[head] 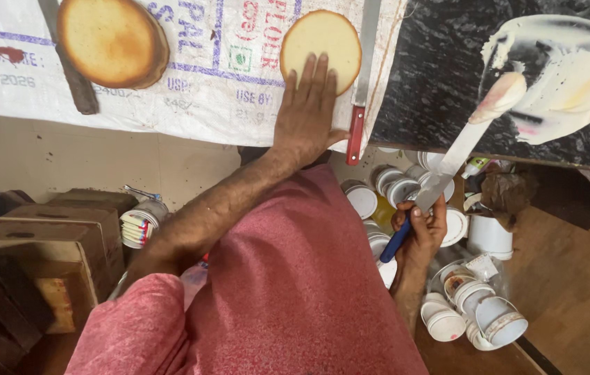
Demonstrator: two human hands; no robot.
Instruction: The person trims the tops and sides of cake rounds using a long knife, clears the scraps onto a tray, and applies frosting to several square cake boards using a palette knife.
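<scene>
Head view: left hand (307,114) flat on sponge round (321,48), right hand (421,226) gripping cream-tipped spatula (458,149).

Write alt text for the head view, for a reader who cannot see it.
Seen from above, a person's left hand presses flat on a pale round cake layer on a printed sack, while the right hand lifts a blue-handled palette knife loaded with white cream. A browner round cake and a red-handled knife lie nearby.
</scene>
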